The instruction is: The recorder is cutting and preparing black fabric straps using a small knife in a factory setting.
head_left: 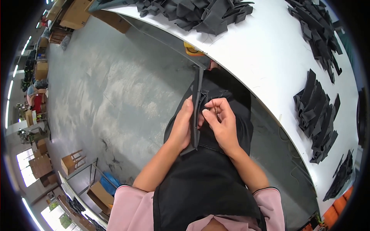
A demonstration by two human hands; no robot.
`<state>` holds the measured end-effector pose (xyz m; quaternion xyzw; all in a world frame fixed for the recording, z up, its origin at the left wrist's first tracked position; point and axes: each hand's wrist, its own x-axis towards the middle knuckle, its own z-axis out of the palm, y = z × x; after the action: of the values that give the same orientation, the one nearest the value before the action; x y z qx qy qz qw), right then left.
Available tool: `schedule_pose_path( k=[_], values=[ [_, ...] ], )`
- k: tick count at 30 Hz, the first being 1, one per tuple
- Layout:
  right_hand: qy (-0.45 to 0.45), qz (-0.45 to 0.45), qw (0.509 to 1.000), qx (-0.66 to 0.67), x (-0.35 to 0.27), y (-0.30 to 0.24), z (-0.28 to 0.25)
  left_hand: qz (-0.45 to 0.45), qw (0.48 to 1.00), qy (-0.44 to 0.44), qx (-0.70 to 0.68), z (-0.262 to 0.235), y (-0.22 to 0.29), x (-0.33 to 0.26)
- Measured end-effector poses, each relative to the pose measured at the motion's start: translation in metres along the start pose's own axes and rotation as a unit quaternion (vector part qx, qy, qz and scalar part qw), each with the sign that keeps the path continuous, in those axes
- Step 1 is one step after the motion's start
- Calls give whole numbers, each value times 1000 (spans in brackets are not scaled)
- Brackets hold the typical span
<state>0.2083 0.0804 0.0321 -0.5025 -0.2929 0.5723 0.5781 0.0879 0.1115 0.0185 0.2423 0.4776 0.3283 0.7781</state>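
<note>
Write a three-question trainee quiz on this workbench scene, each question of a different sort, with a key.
1. True or false: the left hand grips a long dark fabric strip held over the person's lap.
2. Multiple choice: the right hand is
A. resting flat on the white table
B. pinching with its fingertips beside the strip
C. holding a wooden stool
3. Fill in: the piles of dark fabric pieces lie on the ______ table.

Key: 1 true; 2 B; 3 white.
</note>
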Motion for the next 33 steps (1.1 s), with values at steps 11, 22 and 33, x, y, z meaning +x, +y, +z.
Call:
schedule_pose_path(
  k=[11,22,33],
  values=[
    [41,36,998,-21,3,3,-22,56,996,-63,10,-3,0,-7],
    [-12,124,992,8,6,22,-36,-59,985,-133,-91,-12,7,1],
    [96,20,994,41,26,-7,-27,176,946,-44,268,-2,-11,-2]
  ],
)
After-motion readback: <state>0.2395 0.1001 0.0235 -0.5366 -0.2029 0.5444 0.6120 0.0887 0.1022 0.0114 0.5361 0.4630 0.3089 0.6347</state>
